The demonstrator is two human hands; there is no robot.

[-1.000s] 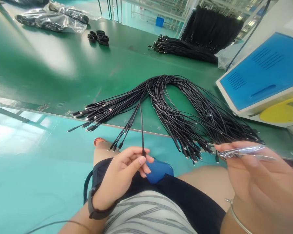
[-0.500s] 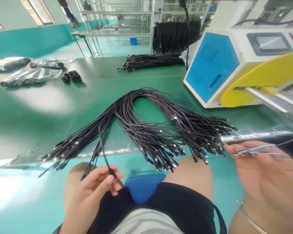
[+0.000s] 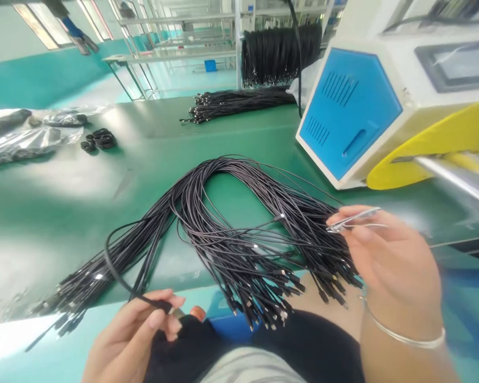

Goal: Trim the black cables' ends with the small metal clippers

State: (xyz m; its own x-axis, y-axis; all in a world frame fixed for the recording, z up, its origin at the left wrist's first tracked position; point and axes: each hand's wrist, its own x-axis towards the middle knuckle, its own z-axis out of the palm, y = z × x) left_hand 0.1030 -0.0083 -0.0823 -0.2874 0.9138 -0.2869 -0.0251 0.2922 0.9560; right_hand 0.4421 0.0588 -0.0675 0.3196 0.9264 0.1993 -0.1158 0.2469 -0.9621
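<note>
From the head camera, the left hand (image 3: 133, 332) is curled closed, its thumb and fingers pinching a single black cable (image 3: 114, 274) near one end; the cable arcs up and away toward a large bundle of thin black cables (image 3: 239, 250) lying in a loop on the green desk (image 3: 239, 133), its connector ends spilling over the desk's near edge; the right hand (image 3: 391, 260) pinches slim steel tweezers (image 3: 353, 222) between thumb and fingers, just above the bundle's right side.

The cables look light, soft and quick to tangle; the surest hold seems to be just behind a connector, taking one strand at a time. A blue pouch (image 3: 231, 325) sits in the lap, mostly hidden; its contents cannot be seen. Toward the left of the desk, clear plastic bags (image 3: 24, 141) hold dark coiled items, with small black coils (image 3: 98, 139) beside them; a second cable bundle (image 3: 239, 103) lies farther off, near a blue-panelled machine (image 3: 351, 111).
</note>
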